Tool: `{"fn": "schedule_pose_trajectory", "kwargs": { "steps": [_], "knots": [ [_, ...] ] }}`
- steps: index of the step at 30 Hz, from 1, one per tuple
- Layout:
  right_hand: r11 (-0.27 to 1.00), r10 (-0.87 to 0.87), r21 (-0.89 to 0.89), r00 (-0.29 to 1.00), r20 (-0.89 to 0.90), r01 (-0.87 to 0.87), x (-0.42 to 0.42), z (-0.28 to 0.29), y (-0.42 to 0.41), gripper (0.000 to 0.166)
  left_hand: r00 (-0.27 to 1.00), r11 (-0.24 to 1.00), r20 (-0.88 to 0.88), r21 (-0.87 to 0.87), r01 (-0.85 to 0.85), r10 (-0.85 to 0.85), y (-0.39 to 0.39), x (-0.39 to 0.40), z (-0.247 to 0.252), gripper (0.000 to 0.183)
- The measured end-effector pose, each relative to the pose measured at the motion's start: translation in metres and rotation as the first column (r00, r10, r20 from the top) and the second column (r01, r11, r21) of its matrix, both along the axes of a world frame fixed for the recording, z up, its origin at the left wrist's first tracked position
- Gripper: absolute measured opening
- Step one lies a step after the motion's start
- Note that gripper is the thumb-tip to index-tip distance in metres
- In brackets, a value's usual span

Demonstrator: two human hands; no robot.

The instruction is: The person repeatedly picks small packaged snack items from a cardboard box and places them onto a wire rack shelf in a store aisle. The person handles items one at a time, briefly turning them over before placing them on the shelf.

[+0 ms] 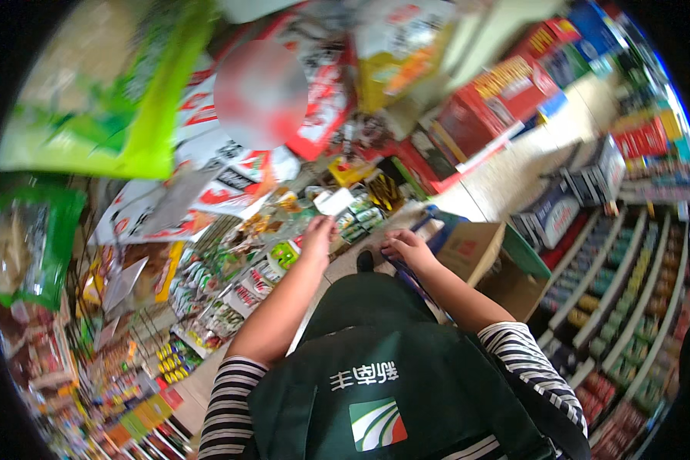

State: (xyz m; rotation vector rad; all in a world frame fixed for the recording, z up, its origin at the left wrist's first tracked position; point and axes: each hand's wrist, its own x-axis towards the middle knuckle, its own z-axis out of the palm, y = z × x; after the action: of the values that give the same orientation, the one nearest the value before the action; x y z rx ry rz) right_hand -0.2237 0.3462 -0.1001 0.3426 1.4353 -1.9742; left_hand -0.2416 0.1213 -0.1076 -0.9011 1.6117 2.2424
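My left hand point(318, 238) is raised in front of the hanging goods, its fingers closed at the lower edge of a small blank-looking white card point(333, 201). Beyond the card lie several green-and-white packets point(363, 217). To the right, my right hand point(407, 247) hovers with loosely bent fingers, and I see nothing in it. It is nearest to a blue-edged container point(437, 221) and an open cardboard box point(471, 247). Whether it touches the container's edge is unclear.
Large hanging bags, one green-edged point(103, 86), crowd the upper left, blurred. Small packets on a rack point(247, 287) line the left. Red cartons point(489, 106) stand ahead on the right. Curved-looking shelves point(615, 276) of small goods rise at right. Tiled floor point(483, 184) runs between.
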Motion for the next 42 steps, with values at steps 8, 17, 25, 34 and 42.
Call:
{"fn": "schedule_pose_trajectory", "kwargs": {
  "steps": [8, 17, 25, 34, 42],
  "knots": [
    [0.494, -0.649, 0.339, 0.599, -0.469, 0.801, 0.089, 0.021, 0.166, 0.018, 0.981, 1.000, 0.194, 0.009, 0.003, -0.005, 0.030, 0.018, -0.003, 0.013],
    [0.337, -0.518, 0.936, 0.850, 0.090, 0.106, 0.117, -0.155, 0.200, 0.045, 0.923, 0.940, 0.194, -0.010, 0.340, -0.332, 0.096, 0.064, 0.016, 0.018],
    [0.704, -0.559, 0.700, 0.704, 0.439, 0.122, 0.134, -0.307, 0.218, 0.036, 0.904, 0.918, 0.209, -0.059, 0.391, -0.372, 0.095, 0.094, 0.049, 0.019],
    [0.497, -0.587, 0.813, 0.808, 0.058, 0.302, 0.140, -0.284, 0.234, 0.036, 0.905, 0.924, 0.211, -0.023, 0.381, -0.368, 0.110, 0.104, 0.062, 0.019],
    [0.701, -0.701, 0.591, 0.538, 0.468, 0.400, 0.134, -0.088, 0.224, 0.029, 0.743, 0.739, -0.034, -0.139, 0.659, -0.669, 0.189, 0.087, 0.092, 0.018]
  ]
}}
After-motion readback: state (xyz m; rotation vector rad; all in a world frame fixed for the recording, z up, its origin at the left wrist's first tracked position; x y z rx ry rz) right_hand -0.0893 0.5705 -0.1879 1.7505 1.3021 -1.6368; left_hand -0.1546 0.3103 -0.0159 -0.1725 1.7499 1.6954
